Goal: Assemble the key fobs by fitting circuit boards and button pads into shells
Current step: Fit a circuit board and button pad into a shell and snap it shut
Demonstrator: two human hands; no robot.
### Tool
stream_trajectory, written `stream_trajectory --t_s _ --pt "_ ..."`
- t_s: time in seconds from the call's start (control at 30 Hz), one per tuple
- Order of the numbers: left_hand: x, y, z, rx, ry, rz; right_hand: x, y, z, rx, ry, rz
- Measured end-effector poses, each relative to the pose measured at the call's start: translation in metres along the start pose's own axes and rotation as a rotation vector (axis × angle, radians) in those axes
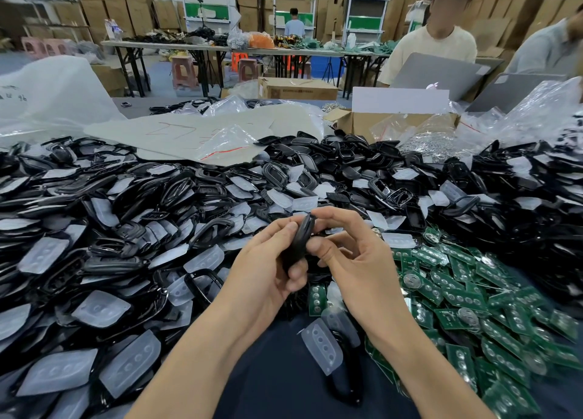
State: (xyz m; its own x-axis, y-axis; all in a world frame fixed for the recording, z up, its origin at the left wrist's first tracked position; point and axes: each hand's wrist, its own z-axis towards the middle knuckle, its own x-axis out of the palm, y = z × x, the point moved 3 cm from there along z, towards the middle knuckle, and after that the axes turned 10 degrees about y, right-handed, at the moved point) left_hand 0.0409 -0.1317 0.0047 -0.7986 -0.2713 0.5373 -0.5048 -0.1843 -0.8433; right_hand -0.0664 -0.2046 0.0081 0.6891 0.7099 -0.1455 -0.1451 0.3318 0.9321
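A black key fob shell (301, 240) stands on edge between both hands above the table's middle. My left hand (268, 270) grips it from the left, thumb and fingers curled round its lower part. My right hand (350, 254) pinches it from the right, thumb on its side and fingers arched over the top. Loose black shells (126, 248) mixed with translucent button pads (44, 254) are heaped to the left and behind. Green circuit boards (473, 298) lie in a pile at the right. One button pad (321, 344) rests on a shell just below my wrists.
A cardboard box (372, 122) and clear plastic bags (517, 115) stand beyond the heap. Two people sit behind laptops (441, 71) at the far right. A grey sheet (189, 134) and a large bag (53, 90) lie at the back left. Dark tablecloth (284, 380) shows between my forearms.
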Motion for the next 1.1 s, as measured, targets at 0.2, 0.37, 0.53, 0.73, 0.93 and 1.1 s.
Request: stream_trajectory --t_s 0.2,0.37,0.53,0.73,0.93,1.1 --pt "0.002 -0.001 -0.003 0.145 -0.062 0.132 -0.002 -0.003 0.001 0.009 -0.062 0.026" --pt "0.005 0.001 -0.005 0.214 0.038 0.199 -0.003 -0.001 0.001 -0.01 -0.11 0.08" --pt "0.005 0.003 -0.003 0.228 0.082 0.256 -0.006 0.0 0.0 -0.034 -0.115 0.075" --pt "0.005 0.003 -0.005 0.205 0.048 0.385 -0.007 -0.008 0.002 -0.026 -0.101 0.045" --pt "0.011 0.001 -0.014 0.158 0.046 0.364 0.0 0.001 -0.005 -0.01 0.042 0.055" --pt "0.036 0.005 -0.03 0.089 0.017 0.2 0.003 0.017 -0.027 -0.002 0.1 0.205"
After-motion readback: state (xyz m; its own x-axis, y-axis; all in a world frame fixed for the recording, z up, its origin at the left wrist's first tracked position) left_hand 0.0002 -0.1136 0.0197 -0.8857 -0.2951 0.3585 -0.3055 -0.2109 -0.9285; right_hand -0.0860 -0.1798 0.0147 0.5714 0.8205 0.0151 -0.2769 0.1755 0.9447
